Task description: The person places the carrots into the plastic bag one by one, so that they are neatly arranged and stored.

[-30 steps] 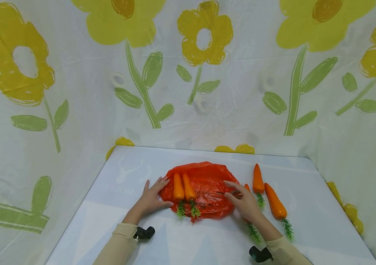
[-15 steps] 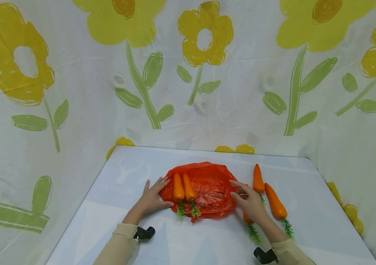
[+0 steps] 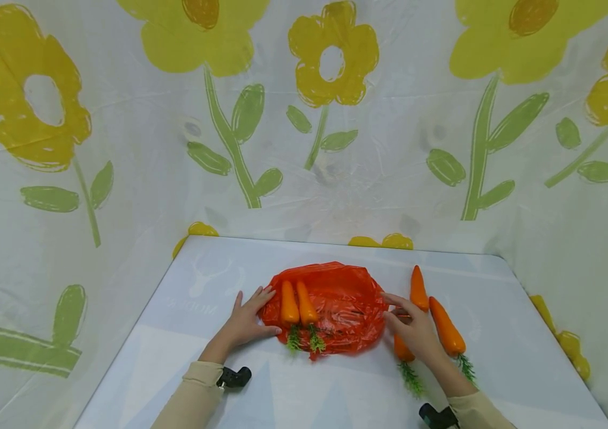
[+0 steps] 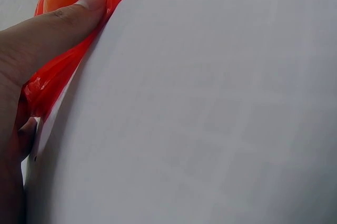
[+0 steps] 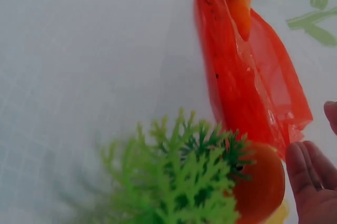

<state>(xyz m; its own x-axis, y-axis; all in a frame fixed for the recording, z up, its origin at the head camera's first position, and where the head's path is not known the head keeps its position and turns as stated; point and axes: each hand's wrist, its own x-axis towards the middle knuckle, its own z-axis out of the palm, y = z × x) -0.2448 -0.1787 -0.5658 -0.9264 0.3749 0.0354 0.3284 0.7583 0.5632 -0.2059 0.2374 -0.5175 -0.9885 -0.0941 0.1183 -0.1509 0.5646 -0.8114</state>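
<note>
A red plastic bag (image 3: pixel 343 298) lies spread on the table, with two orange carrots (image 3: pixel 289 305) with green tops on its left part. My left hand (image 3: pixel 242 326) rests at the bag's left edge, fingers spread; in the left wrist view its thumb (image 4: pixel 68 21) touches the red plastic. At the bag's right edge is my right hand (image 3: pixel 418 335), thumb and fingers apart, fingertips right at the plastic. Partly hidden under that hand lies another carrot (image 3: pixel 403 350); the right wrist view shows a carrot's orange end (image 5: pixel 260 184) and leafy top (image 5: pixel 163 176) beside the fingers.
Two more carrots (image 3: pixel 448 328) lie right of my right hand, one farther back and partly covered by it. The white table (image 3: pixel 218 268) ends at a curtain (image 3: pixel 379 179) printed with yellow flowers, which surrounds it at the back and sides.
My right hand has slid a little to the right, from over the bag to its right edge, and now covers more of the carrots there. The left hand has stayed still.
</note>
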